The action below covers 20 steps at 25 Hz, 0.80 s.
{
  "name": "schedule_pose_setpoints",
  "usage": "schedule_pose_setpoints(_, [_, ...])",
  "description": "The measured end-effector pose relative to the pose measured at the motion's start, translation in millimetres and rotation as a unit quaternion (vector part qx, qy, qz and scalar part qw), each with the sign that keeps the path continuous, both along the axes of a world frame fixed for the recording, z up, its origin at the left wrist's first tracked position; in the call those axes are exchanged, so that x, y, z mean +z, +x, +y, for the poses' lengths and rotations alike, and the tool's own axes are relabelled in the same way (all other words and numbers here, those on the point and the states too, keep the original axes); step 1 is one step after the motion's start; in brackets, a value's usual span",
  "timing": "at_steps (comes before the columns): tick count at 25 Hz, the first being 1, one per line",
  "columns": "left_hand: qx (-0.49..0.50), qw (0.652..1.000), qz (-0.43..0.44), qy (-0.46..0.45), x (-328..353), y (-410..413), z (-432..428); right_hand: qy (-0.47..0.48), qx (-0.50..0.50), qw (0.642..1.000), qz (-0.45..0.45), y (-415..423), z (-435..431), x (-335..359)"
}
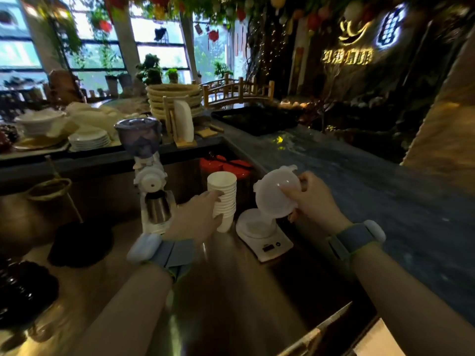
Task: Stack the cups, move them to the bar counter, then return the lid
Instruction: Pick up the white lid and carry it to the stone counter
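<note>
over the steel worktop, mid-scene: left hand (198, 217) wrapped round the stack of cups (223, 199), right hand (312, 200) pinching the lid (276, 192) by its edge, tilted above the scale (264, 235). could easily tip, that stack, tall and gripped only from the side, with the grinder (150, 173) close on the left. probably slippery too, the lid. plain white paper cups, snugly nested; cloudy translucent lid with tabs. bar counter (359, 181) off to the right.

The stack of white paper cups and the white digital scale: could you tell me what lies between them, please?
Nothing: in the head view, only a narrow strip of bare steel worktop separates the stack of white paper cups from the white digital scale.
</note>
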<state>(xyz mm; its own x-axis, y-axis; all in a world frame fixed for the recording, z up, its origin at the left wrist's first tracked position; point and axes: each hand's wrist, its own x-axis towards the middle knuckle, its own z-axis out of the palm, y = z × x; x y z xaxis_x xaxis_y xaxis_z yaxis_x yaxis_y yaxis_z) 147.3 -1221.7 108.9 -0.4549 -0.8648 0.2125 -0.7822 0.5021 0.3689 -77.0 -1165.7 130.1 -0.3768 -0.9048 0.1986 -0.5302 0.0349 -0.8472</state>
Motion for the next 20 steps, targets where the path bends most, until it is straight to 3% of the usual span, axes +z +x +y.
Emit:
schedule_pose_setpoints(13, [-0.143, 0.987, -0.045, -0.061, 51.2, -133.3, 46.9, -0.049, -0.184, 0.981, 0.026, -104.0, 114.9, 44.6])
schedule_pose_setpoints(20, [-0.248, 0.964, -0.042, -0.084, 69.2, -253.1, 144.4, -0.077, -0.278, 0.957, 0.015, -184.8, 251.0, 67.9])
